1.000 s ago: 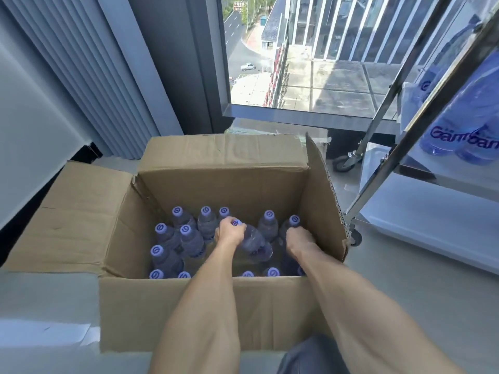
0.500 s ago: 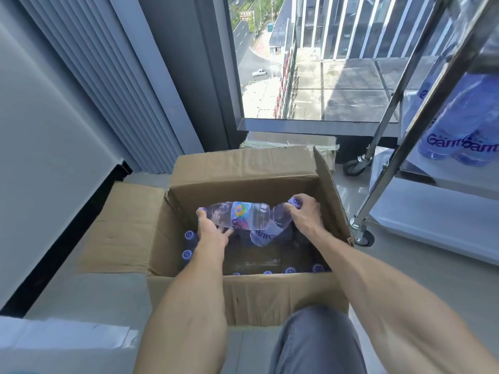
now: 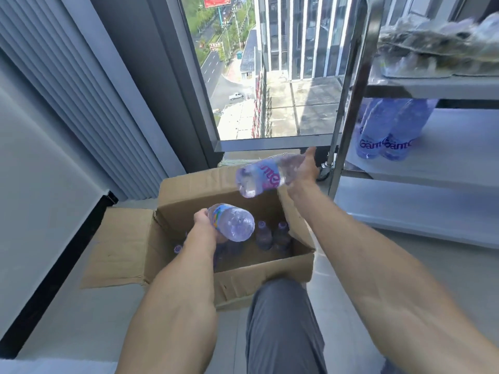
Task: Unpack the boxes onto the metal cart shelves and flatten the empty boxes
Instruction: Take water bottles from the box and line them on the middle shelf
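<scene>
Box (image 3: pixel 235 271) of plain brown corrugated cardboard sits open on the pale, smooth floor (image 3: pixel 81 325), flaps folded outward, one wide flap lying flat to the left. Inside, toward the right half, a few clear plastic bottles (image 3: pixel 272 236) stand upright with purple caps; the left inside is in shadow and hard to read.

The left hand (image 3: pixel 205 220) holds a bottle above the box, fingers wrapped around its neck end. This left bottle (image 3: pixel 232 222) points its ridged, rounded base toward the camera; it is see-through with a colourful label band. The right hand (image 3: pixel 303 168) grips a second bottle by its cap end, raised over the back right corner of the box. That right bottle (image 3: pixel 266 175) lies almost level, base to the left, with a pale blue label and pink lettering.

To the right stands a cart (image 3: pixel 351 109) of shiny metal tubing with flat, smooth grey shelves. Its middle shelf (image 3: pixel 459 157) carries two clear bottles with purple lettering (image 3: pixel 383 139), side by side and touching. The top shelf holds a crumpled clear plastic wrap (image 3: pixel 437 47), blurred.

Behind the box, a dark-framed window (image 3: pixel 270 76) looks down on a street and buildings. Ribbed grey blinds (image 3: pixel 81 103) run along the left. A grey trouser leg (image 3: pixel 283 327) shows at the bottom.
</scene>
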